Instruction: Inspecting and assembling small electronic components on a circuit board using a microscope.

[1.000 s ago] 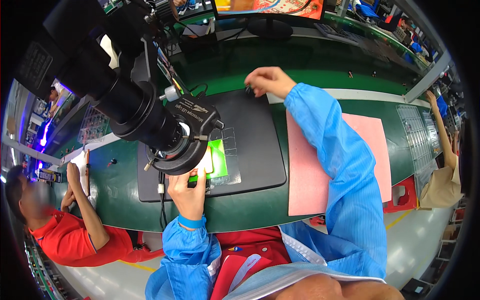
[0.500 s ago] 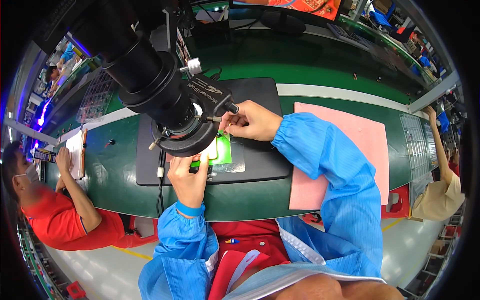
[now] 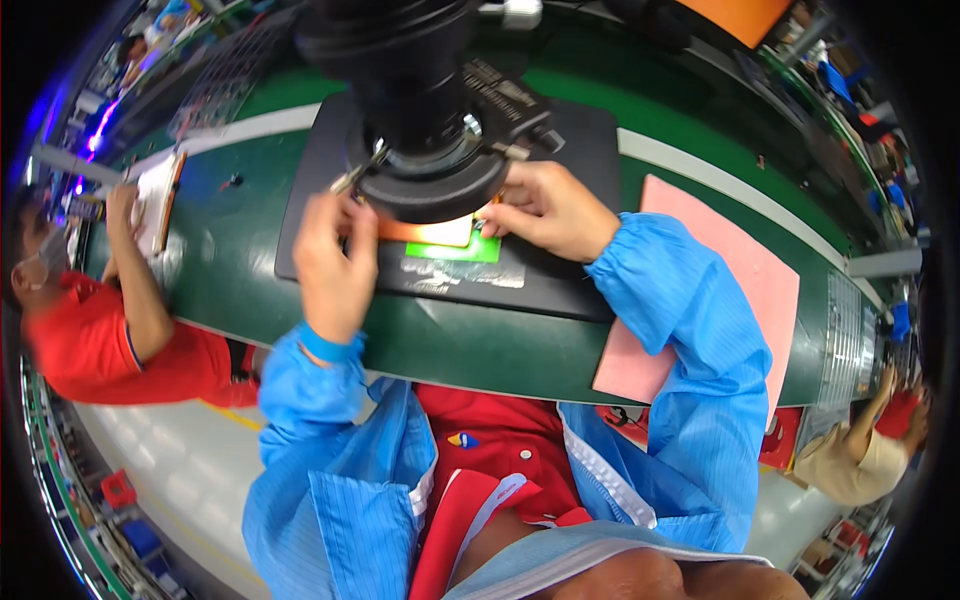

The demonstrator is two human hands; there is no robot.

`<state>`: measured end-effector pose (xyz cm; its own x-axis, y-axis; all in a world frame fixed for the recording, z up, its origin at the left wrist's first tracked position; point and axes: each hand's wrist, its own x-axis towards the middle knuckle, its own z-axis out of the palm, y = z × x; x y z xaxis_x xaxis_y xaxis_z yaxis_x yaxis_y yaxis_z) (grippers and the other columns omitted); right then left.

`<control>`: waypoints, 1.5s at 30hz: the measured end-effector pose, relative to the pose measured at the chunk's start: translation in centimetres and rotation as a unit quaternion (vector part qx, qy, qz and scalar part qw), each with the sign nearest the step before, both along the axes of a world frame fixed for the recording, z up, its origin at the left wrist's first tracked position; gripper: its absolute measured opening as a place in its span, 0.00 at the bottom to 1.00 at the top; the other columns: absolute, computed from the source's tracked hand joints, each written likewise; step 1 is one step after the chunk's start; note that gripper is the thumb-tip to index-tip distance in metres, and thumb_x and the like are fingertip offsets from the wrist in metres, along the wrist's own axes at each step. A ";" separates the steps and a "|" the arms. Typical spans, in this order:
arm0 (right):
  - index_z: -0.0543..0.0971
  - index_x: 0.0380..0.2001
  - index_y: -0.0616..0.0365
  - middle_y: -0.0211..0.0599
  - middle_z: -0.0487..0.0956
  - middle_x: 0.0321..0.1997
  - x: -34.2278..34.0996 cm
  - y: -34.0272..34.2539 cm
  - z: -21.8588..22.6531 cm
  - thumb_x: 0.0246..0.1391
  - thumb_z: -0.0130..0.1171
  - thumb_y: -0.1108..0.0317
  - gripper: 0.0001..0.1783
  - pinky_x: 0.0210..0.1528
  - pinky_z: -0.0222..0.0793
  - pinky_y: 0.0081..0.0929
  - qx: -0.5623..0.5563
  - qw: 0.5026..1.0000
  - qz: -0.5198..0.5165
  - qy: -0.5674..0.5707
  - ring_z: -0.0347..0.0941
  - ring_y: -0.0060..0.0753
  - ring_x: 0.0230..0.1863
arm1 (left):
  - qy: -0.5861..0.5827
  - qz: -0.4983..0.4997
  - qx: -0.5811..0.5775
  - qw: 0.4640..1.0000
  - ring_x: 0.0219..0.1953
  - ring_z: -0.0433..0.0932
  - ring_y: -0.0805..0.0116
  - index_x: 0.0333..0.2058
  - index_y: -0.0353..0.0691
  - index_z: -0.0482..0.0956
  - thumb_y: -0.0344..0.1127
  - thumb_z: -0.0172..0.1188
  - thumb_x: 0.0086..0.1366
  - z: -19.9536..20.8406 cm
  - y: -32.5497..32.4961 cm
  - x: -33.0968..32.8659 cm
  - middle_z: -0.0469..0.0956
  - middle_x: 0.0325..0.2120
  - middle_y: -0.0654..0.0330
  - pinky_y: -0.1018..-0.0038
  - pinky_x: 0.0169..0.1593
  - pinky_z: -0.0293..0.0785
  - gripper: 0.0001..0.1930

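Under the black ring light of a microscope, a flat piece glows orange to yellow-white in the light. Beneath it lie a bright green sheet and a clear plastic film, on a black base plate. My left hand is blurred at the piece's left end, thumb and fingers curled toward each other; what they hold is hidden. At the piece's right end, my right hand pinches with thumb and fingertips. Something small and dark sits at those tips, too small to name.
A pink mat lies to the right on the green table. Wire racks stand farther right. On the left a person in red works at a clipboard; another person in beige is at far right.
The view has shifted, so the microscope appears farther right. My left hand has moved left, off the green sheet's near edge to the lit piece's left end. My right hand stays beside the piece.
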<state>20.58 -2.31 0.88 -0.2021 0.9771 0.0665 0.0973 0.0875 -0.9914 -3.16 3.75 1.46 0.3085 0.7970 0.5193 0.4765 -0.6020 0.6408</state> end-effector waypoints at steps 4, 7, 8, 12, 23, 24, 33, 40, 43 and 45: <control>0.73 0.35 0.66 0.38 0.78 0.29 -1.2 -0.1 -0.4 0.51 0.57 0.76 0.07 0.36 0.73 0.22 -0.005 0.999 -0.013 -0.036 0.79 0.22 0.33 | 0.071 0.083 0.092 0.990 0.28 0.76 0.67 0.45 0.38 0.76 0.27 0.59 0.61 1.0 6.6 -6.3 0.74 0.29 0.57 0.75 0.34 0.73 0.12; 0.73 0.33 0.67 0.39 0.77 0.31 -2.1 -0.2 -0.5 0.50 0.58 0.77 0.07 0.36 0.73 0.22 0.061 0.996 -0.051 -0.046 0.79 0.23 0.34 | 0.215 0.180 0.126 0.952 0.32 0.78 0.64 0.48 0.43 0.74 0.33 0.63 0.59 1.8 8.4 -8.7 0.76 0.35 0.58 0.68 0.36 0.75 0.18; 0.75 0.36 0.67 0.38 0.78 0.35 -2.6 -0.2 -0.3 0.51 0.59 0.77 0.08 0.39 0.74 0.23 0.092 0.993 -0.050 -0.057 0.78 0.24 0.36 | 0.216 0.182 0.125 0.951 0.32 0.78 0.64 0.48 0.43 0.74 0.33 0.63 0.59 1.6 8.0 -9.0 0.76 0.35 0.58 0.68 0.36 0.75 0.18; 0.80 0.39 0.67 0.38 0.81 0.41 -3.9 0.3 -0.9 0.52 0.60 0.79 0.10 0.43 0.76 0.24 0.157 0.982 -0.056 -0.093 0.78 0.27 0.40 | 0.092 -0.034 0.092 0.991 0.44 0.75 0.53 0.50 0.38 0.72 0.35 0.69 0.51 1.5 2.0 -3.5 0.74 0.42 0.51 0.63 0.47 0.72 0.27; 0.74 0.28 0.57 0.36 0.73 0.31 -3.4 0.4 -2.0 0.44 0.59 0.71 0.06 0.38 0.68 0.37 0.365 0.864 -0.127 -0.323 0.69 0.43 0.36 | 0.042 -0.082 0.085 0.992 0.33 0.74 0.57 0.31 0.39 0.78 0.32 0.68 0.50 -2.5 -2.6 2.5 0.76 0.26 0.59 0.65 0.39 0.65 0.10; 0.74 0.28 0.57 0.36 0.72 0.30 -3.2 0.2 -1.9 0.44 0.59 0.70 0.06 0.38 0.67 0.38 0.357 0.868 -0.123 -0.324 0.69 0.42 0.37 | 0.037 -0.076 0.078 0.993 0.32 0.74 0.58 0.31 0.39 0.78 0.32 0.68 0.50 -2.7 -2.8 2.6 0.76 0.26 0.59 0.65 0.39 0.65 0.10; 0.79 0.28 0.55 0.39 0.76 0.34 2.6 2.0 -0.2 0.46 0.64 0.61 0.10 0.42 0.66 0.39 0.308 0.871 -0.167 -0.345 0.70 0.45 0.39 | 0.063 -0.045 0.047 0.996 0.37 0.73 0.52 0.34 0.36 0.78 0.31 0.66 0.51 -3.1 -3.5 3.2 0.76 0.32 0.53 0.62 0.43 0.66 0.11; 0.78 0.46 0.49 0.46 0.75 0.50 28.1 0.4 -3.6 0.49 0.63 0.63 0.19 0.52 0.70 0.44 0.022 0.591 -0.554 -0.585 0.71 0.53 0.51 | 0.051 -0.031 0.024 0.998 0.37 0.72 0.50 0.33 0.35 0.77 0.31 0.66 0.52 -3.4 -3.4 3.3 0.76 0.32 0.52 0.60 0.43 0.67 0.11; 0.76 0.49 0.44 0.43 0.72 0.53 33.8 -3.5 -7.5 0.51 0.59 0.66 0.19 0.52 0.70 0.45 -0.030 0.481 -0.585 -0.653 0.69 0.55 0.53 | 0.042 -0.034 0.022 0.998 0.37 0.72 0.50 0.32 0.35 0.77 0.31 0.66 0.51 -3.4 -3.2 3.5 0.76 0.32 0.52 0.60 0.43 0.67 0.10; 0.78 0.46 0.43 0.44 0.74 0.52 34.2 -3.9 -7.5 0.49 0.54 0.76 0.21 0.52 0.70 0.46 -0.118 0.586 -0.554 -0.579 0.71 0.51 0.53 | 0.042 -0.033 0.026 0.998 0.36 0.72 0.50 0.32 0.35 0.77 0.31 0.66 0.51 -3.3 -3.2 3.3 0.75 0.31 0.53 0.60 0.42 0.67 0.10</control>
